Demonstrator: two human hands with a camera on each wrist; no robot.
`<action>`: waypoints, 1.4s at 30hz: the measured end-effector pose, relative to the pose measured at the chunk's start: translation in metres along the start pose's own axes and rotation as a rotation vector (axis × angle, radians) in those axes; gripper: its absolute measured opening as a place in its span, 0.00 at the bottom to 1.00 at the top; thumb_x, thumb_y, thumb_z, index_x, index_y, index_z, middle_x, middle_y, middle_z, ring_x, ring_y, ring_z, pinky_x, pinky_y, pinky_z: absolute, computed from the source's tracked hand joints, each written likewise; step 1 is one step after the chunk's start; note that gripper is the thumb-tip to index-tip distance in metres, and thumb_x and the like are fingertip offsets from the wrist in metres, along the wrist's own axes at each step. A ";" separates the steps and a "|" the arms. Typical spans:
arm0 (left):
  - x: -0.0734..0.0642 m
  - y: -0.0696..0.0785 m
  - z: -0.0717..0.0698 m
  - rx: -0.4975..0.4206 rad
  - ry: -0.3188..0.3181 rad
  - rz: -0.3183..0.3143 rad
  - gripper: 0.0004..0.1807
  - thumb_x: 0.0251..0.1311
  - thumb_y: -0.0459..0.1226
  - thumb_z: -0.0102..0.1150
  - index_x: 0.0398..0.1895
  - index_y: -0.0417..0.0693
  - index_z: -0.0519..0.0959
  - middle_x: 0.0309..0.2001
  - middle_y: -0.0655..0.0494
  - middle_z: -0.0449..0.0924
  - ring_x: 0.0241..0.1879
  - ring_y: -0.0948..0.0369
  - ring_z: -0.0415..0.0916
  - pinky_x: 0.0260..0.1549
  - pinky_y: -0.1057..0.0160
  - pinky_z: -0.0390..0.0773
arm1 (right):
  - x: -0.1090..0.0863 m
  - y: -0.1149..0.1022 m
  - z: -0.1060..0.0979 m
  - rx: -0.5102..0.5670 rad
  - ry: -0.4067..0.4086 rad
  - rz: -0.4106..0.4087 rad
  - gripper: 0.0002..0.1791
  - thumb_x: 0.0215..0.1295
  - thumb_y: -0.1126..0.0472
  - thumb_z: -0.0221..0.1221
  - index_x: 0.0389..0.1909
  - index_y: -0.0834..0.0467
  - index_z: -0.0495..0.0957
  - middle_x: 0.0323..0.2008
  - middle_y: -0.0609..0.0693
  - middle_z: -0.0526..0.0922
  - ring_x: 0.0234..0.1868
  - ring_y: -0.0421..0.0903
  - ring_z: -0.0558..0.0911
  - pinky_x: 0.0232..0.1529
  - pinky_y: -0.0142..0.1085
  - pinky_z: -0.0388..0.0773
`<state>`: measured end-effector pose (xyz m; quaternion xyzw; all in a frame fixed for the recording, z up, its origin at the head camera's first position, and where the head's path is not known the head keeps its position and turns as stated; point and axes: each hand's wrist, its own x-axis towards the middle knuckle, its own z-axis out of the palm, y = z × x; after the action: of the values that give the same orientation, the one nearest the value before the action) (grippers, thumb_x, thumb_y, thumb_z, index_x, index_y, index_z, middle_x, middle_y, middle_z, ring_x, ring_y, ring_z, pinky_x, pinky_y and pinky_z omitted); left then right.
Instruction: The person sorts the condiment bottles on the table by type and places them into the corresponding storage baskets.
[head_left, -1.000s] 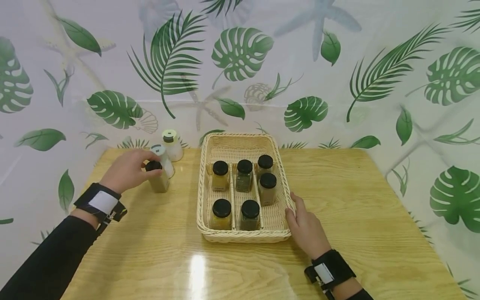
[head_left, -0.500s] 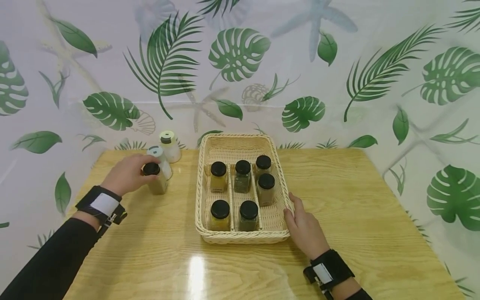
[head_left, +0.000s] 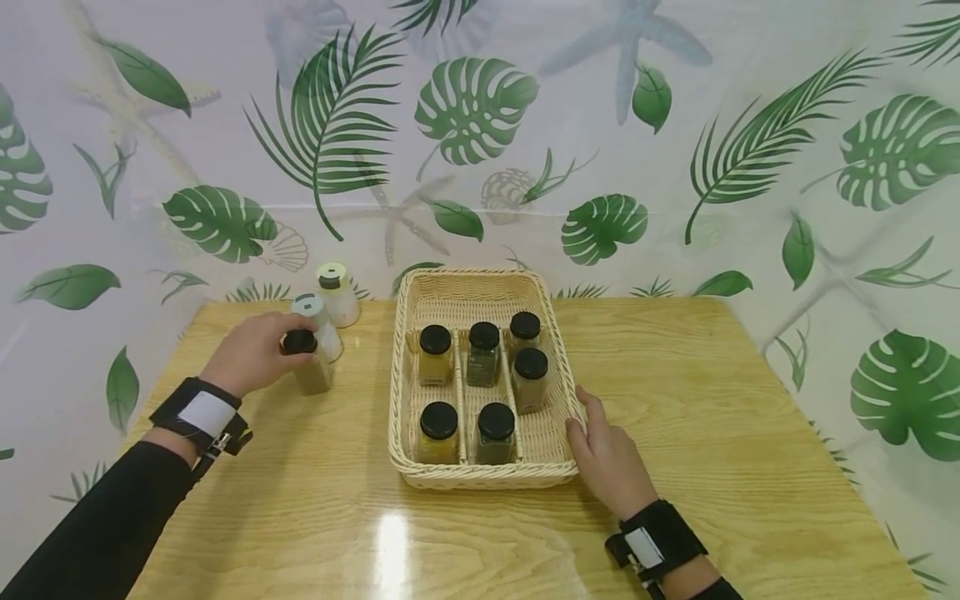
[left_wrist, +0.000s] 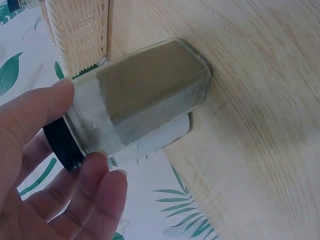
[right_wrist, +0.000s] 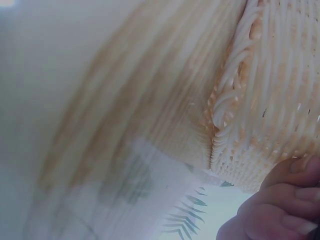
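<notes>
Jar was gripped near its black lid by left hand, thumb opposing fingers. Long axis stood near upright; contact with bench unconfirmed. Basket lay to jar's right, apart. Right hand, farther from jar, held basket's right rim.

The head camera looks forward and down over the table; both close wrist views share the basket, the right seemingly from low.

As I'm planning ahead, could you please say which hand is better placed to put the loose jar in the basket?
Probably the left hand: it grips the jar, while the right hand holds the basket on its right.
</notes>
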<state>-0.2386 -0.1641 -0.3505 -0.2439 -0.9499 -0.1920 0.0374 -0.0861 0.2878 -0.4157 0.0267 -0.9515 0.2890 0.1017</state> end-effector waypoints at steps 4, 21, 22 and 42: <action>-0.002 0.000 0.001 -0.013 0.017 0.013 0.26 0.53 0.44 0.68 0.54 0.44 0.76 0.45 0.45 0.79 0.39 0.52 0.74 0.35 0.50 0.74 | -0.001 0.000 0.001 -0.001 -0.001 -0.004 0.27 0.75 0.53 0.44 0.69 0.61 0.56 0.10 0.43 0.62 0.08 0.38 0.58 0.09 0.34 0.58; -0.001 0.028 -0.012 -0.026 0.171 0.079 0.21 0.53 0.42 0.68 0.51 0.49 0.79 0.36 0.52 0.77 0.26 0.58 0.68 0.25 0.57 0.71 | -0.001 0.001 0.000 -0.001 -0.004 0.006 0.27 0.74 0.54 0.44 0.69 0.61 0.55 0.09 0.43 0.62 0.08 0.38 0.58 0.09 0.34 0.57; 0.000 0.031 -0.012 -0.031 0.184 0.088 0.21 0.53 0.42 0.68 0.50 0.49 0.78 0.35 0.52 0.77 0.26 0.58 0.68 0.25 0.57 0.71 | -0.001 0.001 0.000 -0.002 -0.004 0.006 0.28 0.74 0.53 0.44 0.69 0.61 0.55 0.09 0.43 0.62 0.08 0.38 0.58 0.09 0.34 0.57; 0.016 0.116 -0.029 -0.181 0.319 0.329 0.20 0.59 0.41 0.63 0.55 0.48 0.74 0.45 0.51 0.73 0.34 0.59 0.67 0.27 0.59 0.70 | 0.000 0.002 0.001 0.002 -0.003 -0.012 0.28 0.76 0.51 0.42 0.70 0.60 0.54 0.09 0.43 0.61 0.08 0.38 0.58 0.10 0.35 0.58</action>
<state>-0.1975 -0.0745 -0.2806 -0.3643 -0.8584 -0.3035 0.1958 -0.0867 0.2890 -0.4181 0.0331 -0.9513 0.2891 0.1019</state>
